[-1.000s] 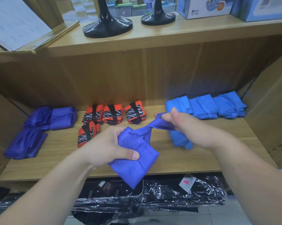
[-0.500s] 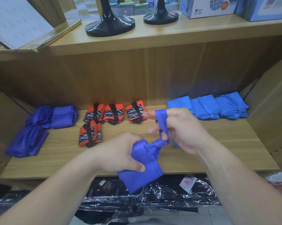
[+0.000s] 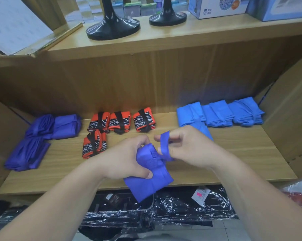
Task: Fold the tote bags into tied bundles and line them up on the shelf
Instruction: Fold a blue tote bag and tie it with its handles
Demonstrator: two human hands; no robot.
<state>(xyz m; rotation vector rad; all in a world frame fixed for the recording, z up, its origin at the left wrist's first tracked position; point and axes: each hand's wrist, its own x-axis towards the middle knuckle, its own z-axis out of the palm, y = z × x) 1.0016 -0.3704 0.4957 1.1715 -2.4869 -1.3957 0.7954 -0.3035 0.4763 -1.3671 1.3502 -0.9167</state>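
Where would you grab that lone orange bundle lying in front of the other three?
Pinch the orange bundle across its two long sides, coming down from above: it lies flat on the shelf, both sides are free, and its far end is close to the row behind.

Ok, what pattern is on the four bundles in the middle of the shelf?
The bundles are orange-red with a black panel of thin white scribbled lines; the head view shows it.

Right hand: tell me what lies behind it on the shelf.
Behind the right hand lies the leftmost light blue bag, reaching forward from the row of light blue bundles. Its near end is covered by the hand, so how it finishes cannot be seen.
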